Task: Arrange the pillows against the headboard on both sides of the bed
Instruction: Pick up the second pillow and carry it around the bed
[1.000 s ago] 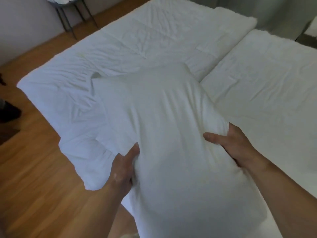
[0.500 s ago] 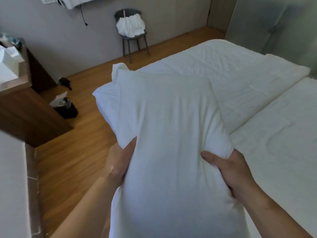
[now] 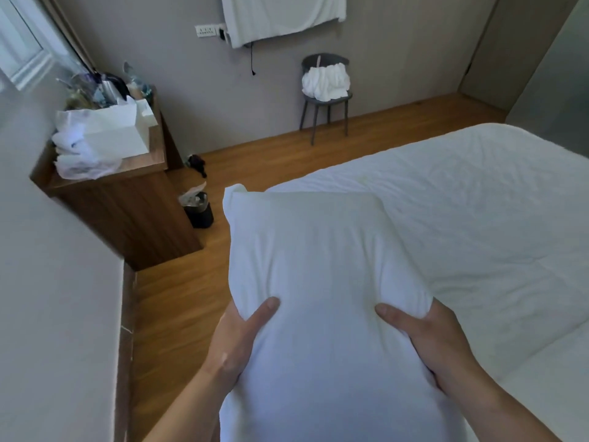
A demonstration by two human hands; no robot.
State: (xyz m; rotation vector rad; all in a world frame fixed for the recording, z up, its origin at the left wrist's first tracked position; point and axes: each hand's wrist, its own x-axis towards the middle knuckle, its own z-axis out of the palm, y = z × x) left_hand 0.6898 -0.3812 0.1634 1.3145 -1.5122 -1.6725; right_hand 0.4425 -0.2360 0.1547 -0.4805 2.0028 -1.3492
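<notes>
both hands are closed on one white pillow, held up in the air in front of the person. the left hand clamps the pillow's left side, thumb pressed flat on the top face and pointing up and to the right, the other fingers hidden beneath the fabric. the right hand mirrors it on the right side, thumb lying on the top face and pointing up and to the left, the remaining fingers tucked under and out of sight. the cloth puckers between the two thumbs.

the pillow's long axis runs away from the person, its far short end pointing toward the grey wall; a loose corner of the case sticks up at the far left. the near end drops out of view at the bottom. both grips sit at about mid-length on the visible part, so most of what shows extends beyond the fingers.

the pillow hangs over the left edge of the bed, partly above the wooden floor. the headboard is not in view.
</notes>
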